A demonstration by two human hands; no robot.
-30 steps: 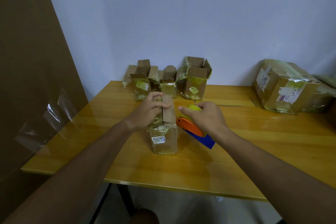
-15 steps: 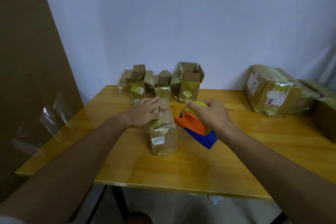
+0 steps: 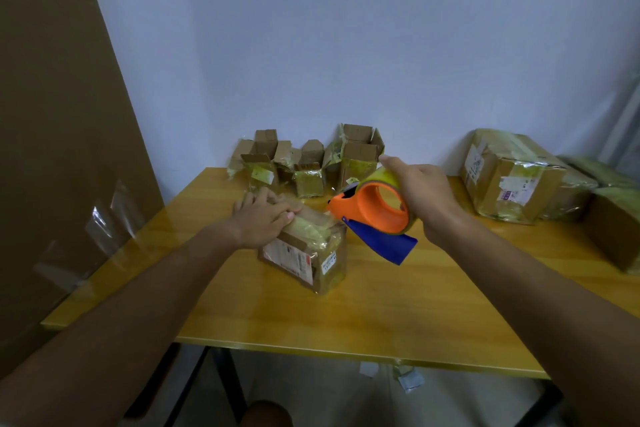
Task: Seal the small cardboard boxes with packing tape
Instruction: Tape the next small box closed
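- The small cardboard box (image 3: 304, 255) lies near the middle of the yellow wooden table (image 3: 346, 315), turned at an angle, with white labels on its near faces and shiny tape over much of it.
- The left hand (image 3: 261, 218) lies flat on the far top end of this box, fingers stretched out and pressing down on the flaps; its grip is spread wide and closes around nothing.
- The right hand (image 3: 420, 194) is raised above the table just to the right of the box, its grip wrapped around the tape dispenser (image 3: 374, 215) from the far side.
- The dispenser has an orange body with a round opening, a roll of yellowish tape around it and a blue blade guard pointing down towards the table.
- The dispenser's orange nose sits close to the box's top right edge; whether it touches the box cannot be told.
- A group of small open boxes (image 3: 308, 163) stands at the back of the table against the pale wall, flaps up, with scraps of tape on them.
- Larger taped parcels (image 3: 509, 177) sit at the right back of the table.
- A tall brown cardboard sheet (image 3: 59, 135) leans at the left, with clear tape strips stuck to it.
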